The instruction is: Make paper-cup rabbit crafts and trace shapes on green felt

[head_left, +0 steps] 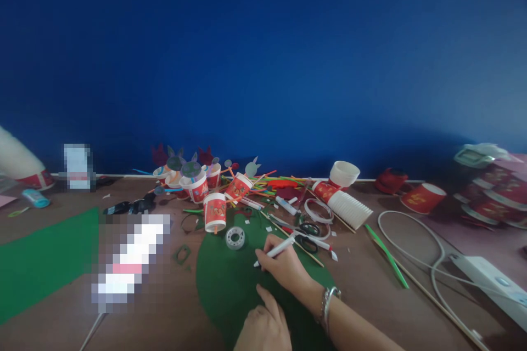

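Note:
My right hand (282,266) is closed around a white marker (275,252), its tip down on a green sheet (222,290) with a rounded edge. Below it, my left hand (265,323) rests on the same sheet, its index finger stretched out and the other fingers partly bent, holding nothing. A roll of tape (235,238) lies on the sheet's upper left part, just beneath an upside-down red paper cup (214,213). Scissors (308,236) with black handles lie above and to the right of my right hand.
Decorated cups (193,186) crowd the back left. A stack of paper cups (346,205) lies behind to the right. A thin stick (304,249) crosses the sheet's right side. At the right are a looped cable (440,252) and power strip (494,285); another green sheet (49,258) is left.

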